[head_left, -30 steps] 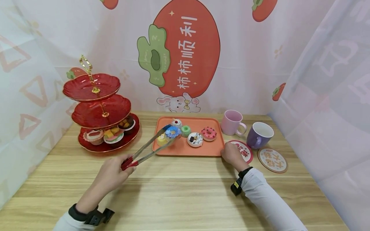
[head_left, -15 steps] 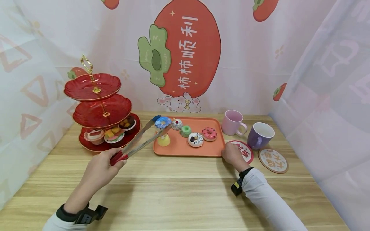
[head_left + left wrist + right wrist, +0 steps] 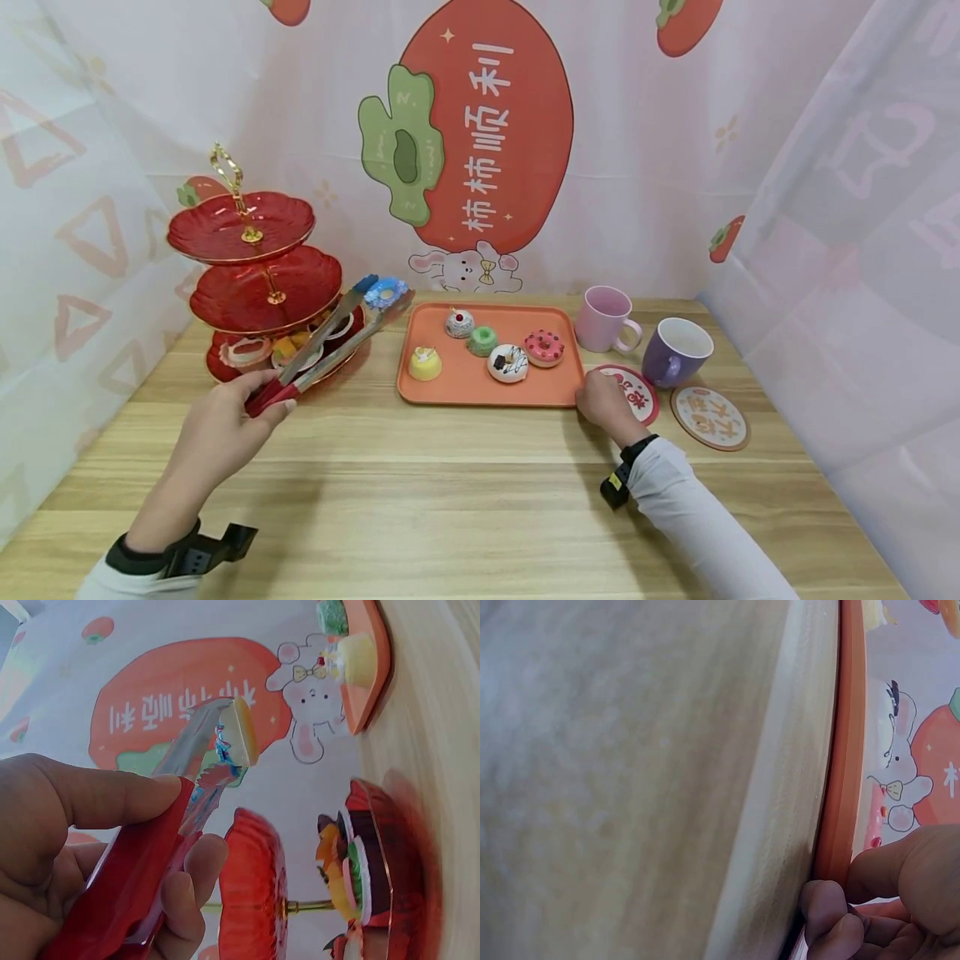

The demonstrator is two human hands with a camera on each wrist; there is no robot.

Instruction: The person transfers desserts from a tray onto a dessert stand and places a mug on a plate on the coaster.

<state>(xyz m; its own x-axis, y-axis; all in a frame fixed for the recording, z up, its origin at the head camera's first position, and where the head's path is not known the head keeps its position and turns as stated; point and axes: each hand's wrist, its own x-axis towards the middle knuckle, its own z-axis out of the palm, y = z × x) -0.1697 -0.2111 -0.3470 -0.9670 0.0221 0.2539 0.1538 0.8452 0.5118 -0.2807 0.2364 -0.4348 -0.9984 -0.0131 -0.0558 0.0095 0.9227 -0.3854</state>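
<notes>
My left hand [image 3: 213, 429] grips metal tongs [image 3: 324, 333] with red handles. Their tips squeeze a blue donut [image 3: 399, 287], raised between the red three-tier stand [image 3: 228, 296] and the orange tray [image 3: 465, 390]. The donut's tan underside [image 3: 246, 731] shows in the left wrist view. At the tray's front right corner, my right hand [image 3: 603, 408] pinches the rim [image 3: 847, 765] between thumb and curled fingers. On the tray sit a yellow pudding cake [image 3: 425, 364], a cherry-topped ball cake [image 3: 459, 323], a green ring cake [image 3: 482, 340], a white donut [image 3: 507, 364] and a pink donut [image 3: 543, 348].
Several cupcakes [image 3: 243, 352] stand on the stand's lowest plate, partly behind the tongs. Right of the tray are a pink mug [image 3: 602, 321], a purple mug [image 3: 663, 358] and two round coasters [image 3: 708, 418]. A printed cloth [image 3: 637, 167] hangs behind the table.
My left hand has carried the tongs and blue donut leftward and up, off the tray toward the stand. My right hand stays at the tray's corner.
</notes>
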